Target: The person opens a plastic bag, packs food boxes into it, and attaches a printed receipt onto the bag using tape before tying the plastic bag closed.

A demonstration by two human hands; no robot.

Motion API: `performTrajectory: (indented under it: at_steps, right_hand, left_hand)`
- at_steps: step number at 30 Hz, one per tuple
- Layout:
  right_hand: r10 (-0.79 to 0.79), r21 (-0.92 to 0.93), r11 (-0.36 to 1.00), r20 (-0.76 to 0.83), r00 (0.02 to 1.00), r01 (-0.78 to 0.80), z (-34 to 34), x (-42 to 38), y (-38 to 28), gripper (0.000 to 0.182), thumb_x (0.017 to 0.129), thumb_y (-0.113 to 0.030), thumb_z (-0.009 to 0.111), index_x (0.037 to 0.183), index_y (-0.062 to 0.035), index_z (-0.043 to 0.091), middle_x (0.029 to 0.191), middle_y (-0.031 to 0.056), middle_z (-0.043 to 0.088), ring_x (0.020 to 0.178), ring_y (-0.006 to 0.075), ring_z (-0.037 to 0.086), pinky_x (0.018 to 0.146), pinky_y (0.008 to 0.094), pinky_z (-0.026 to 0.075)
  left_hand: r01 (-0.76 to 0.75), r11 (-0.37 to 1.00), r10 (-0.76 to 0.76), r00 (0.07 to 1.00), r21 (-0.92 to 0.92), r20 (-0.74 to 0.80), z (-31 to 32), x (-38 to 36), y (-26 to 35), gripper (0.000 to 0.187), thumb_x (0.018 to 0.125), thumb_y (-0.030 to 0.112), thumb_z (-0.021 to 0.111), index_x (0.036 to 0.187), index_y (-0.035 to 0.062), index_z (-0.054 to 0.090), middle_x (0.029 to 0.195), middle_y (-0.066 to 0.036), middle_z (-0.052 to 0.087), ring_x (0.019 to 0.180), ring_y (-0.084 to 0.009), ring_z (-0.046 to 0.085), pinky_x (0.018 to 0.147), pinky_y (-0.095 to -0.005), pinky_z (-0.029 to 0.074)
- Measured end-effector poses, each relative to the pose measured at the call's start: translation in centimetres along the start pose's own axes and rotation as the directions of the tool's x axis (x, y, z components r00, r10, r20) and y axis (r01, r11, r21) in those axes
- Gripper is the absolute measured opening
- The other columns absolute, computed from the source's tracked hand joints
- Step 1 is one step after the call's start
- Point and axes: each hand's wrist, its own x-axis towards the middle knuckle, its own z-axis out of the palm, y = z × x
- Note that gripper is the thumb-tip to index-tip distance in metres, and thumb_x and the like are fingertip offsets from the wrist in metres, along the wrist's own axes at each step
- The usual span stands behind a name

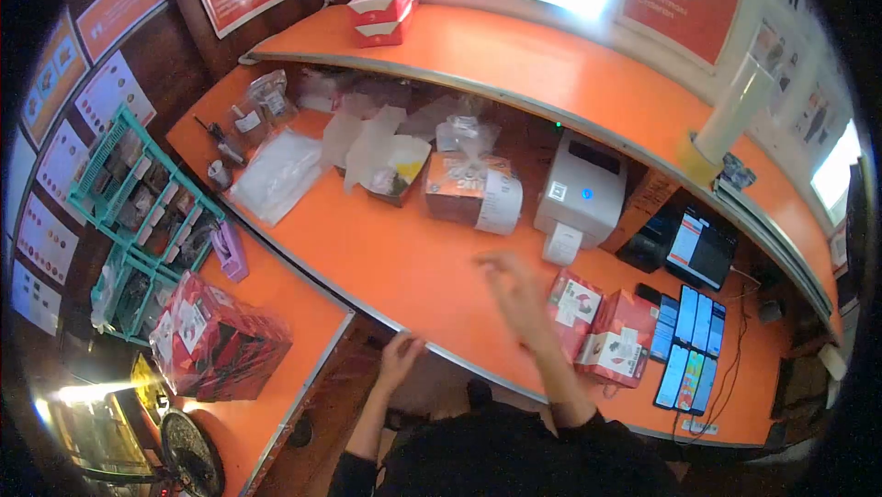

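Observation:
My right hand (514, 293) is over the orange counter (386, 258), slightly blurred, its fingers stretched toward the left with nothing visible in them. Just right of it are red-and-white boxes (576, 304) with labels on top. My left hand (399, 359) is at the counter's front edge, fingers loosely bent and no object showing in them. Beyond my hands stands a printed box in clear plastic (470, 189) with a white paper slip on its side. Left of that box, an open carton (395, 171) shows some food inside. A white label printer (581, 189) has a printed slip coming out.
Clear plastic bags (280, 175) lie at the back left. Several phones (689, 350) and a tablet (700, 244) with cables occupy the right side. On the left counter are a wrapped red package (216, 336), a purple tape dispenser (230, 251) and green baskets (152, 194). A raised shelf (514, 61) overhangs the back.

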Motion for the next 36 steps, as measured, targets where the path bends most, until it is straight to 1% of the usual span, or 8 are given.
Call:
performTrajectory:
  at_steps: [4, 7, 9, 12, 16, 21, 32, 36]
  right_hand:
    - [0.114, 0.298, 0.922, 0.401, 0.909, -0.247, 14.8, -1.7, 1.2, 0.025, 0.094, -0.02, 0.047, 0.109, -0.0022, 0.057, 0.104, 0.0098, 0.061, 0.097, 0.0207, 0.058, 0.087, 0.0334, 0.045]
    - [0.005, 0.221, 0.963, 0.564, 0.826, -0.157, 24.6, -2.1, 1.9, 0.045, 0.098, -0.036, 0.038, 0.123, -0.0008, 0.048, 0.117, 0.0153, 0.054, 0.117, 0.0246, 0.048, 0.098, 0.0367, 0.037]
    - [0.061, 0.168, 0.968, 0.555, 0.83, -0.184, 32.8, -2.3, 5.3, 0.049, 0.098, -0.039, 0.035, 0.127, -0.0014, 0.044, 0.124, 0.0165, 0.05, 0.121, 0.0254, 0.044, 0.101, 0.0371, 0.035]
    - [0.105, 0.186, 0.945, 0.608, 0.787, -0.27, 43.2, -2.4, 10.7, 0.055, 0.098, -0.043, 0.032, 0.133, -0.0022, 0.039, 0.135, 0.0179, 0.041, 0.128, 0.0271, 0.037, 0.106, 0.0372, 0.029]
    - [-0.027, 0.376, 0.788, 0.812, 0.583, -0.488, 46.7, -3.7, 8.9, 0.068, 0.095, -0.054, 0.027, 0.143, -0.0057, 0.022, 0.149, 0.0152, 0.019, 0.138, 0.0266, 0.017, 0.113, 0.038, 0.015]
    - [-0.126, 0.383, 0.713, 0.894, 0.43, -0.588, 51.3, -5.2, 4.6, 0.065, 0.095, -0.052, 0.029, 0.141, -0.0055, 0.025, 0.147, 0.0151, 0.022, 0.136, 0.0265, 0.02, 0.112, 0.0385, 0.017]
    - [-0.221, 0.335, 0.796, 0.936, 0.273, -0.505, 52.3, -3.4, 6.7, 0.061, 0.095, -0.048, 0.035, 0.138, -0.0051, 0.032, 0.143, 0.0151, 0.031, 0.133, 0.0264, 0.028, 0.11, 0.0395, 0.022]
    - [-0.354, 0.379, 0.912, 0.921, 0.163, -0.16, 53.1, 1.2, 9.5, 0.059, 0.095, -0.046, 0.037, 0.137, -0.005, 0.035, 0.142, 0.0151, 0.034, 0.132, 0.0264, 0.03, 0.11, 0.0398, 0.024]
  left_hand:
    - [0.076, 0.965, -0.188, 0.87, -0.253, -0.456, -9.1, -7.1, -1.1, 0.019, 0.09, 0.013, 0.056, 0.105, 0.002, 0.056, 0.095, -0.007, 0.058, 0.082, -0.0155, 0.059, 0.073, -0.0281, 0.05]
    - [-0.001, 0.95, -0.26, 0.557, -0.314, -0.789, -19.2, -14.1, -11.7, 0.033, 0.08, 0.008, 0.064, 0.103, -0.0051, 0.045, 0.097, -0.011, 0.05, 0.08, -0.0161, 0.052, 0.065, -0.0296, 0.047]
    - [0.262, 0.953, -0.177, 0.063, -0.155, -0.982, -25.0, -16.5, -16.5, 0.068, 0.075, 0.016, 0.073, 0.125, -0.0028, 0.031, 0.123, -0.023, 0.035, 0.094, -0.0243, 0.05, 0.073, -0.0383, 0.048]
    - [0.679, 0.729, 0.04, 0.087, 0.089, -0.995, -29.3, -18.7, -13.1, 0.071, 0.075, 0.019, 0.072, 0.128, -0.0022, 0.031, 0.126, -0.025, 0.032, 0.095, -0.0272, 0.05, 0.077, -0.0419, 0.047]
    - [0.656, 0.753, -0.066, 0.15, 0.049, -0.986, -33.3, -18.0, -13.4, 0.067, 0.077, 0.019, 0.071, 0.127, -0.0019, 0.033, 0.125, -0.023, 0.035, 0.095, -0.0267, 0.051, 0.077, -0.0412, 0.047]
    - [0.643, 0.765, -0.148, 0.229, 0.035, -0.962, -36.2, -17.4, -14.2, 0.061, 0.078, 0.02, 0.07, 0.125, -0.0015, 0.036, 0.123, -0.021, 0.038, 0.096, -0.0261, 0.051, 0.078, -0.0403, 0.047]
    - [0.712, 0.699, -0.18, 0.08, -0.07, -0.98, -37.0, -17.7, -13.8, 0.05, 0.081, 0.022, 0.066, 0.12, -0.0006, 0.043, 0.12, -0.017, 0.046, 0.097, -0.0247, 0.053, 0.08, -0.0383, 0.046]
    - [0.746, 0.651, -0.193, -0.016, -0.14, -0.981, -36.1, -16.8, -14.8, 0.046, 0.082, 0.023, 0.065, 0.118, -0.0003, 0.046, 0.119, -0.016, 0.048, 0.097, -0.0241, 0.054, 0.081, -0.0376, 0.046]
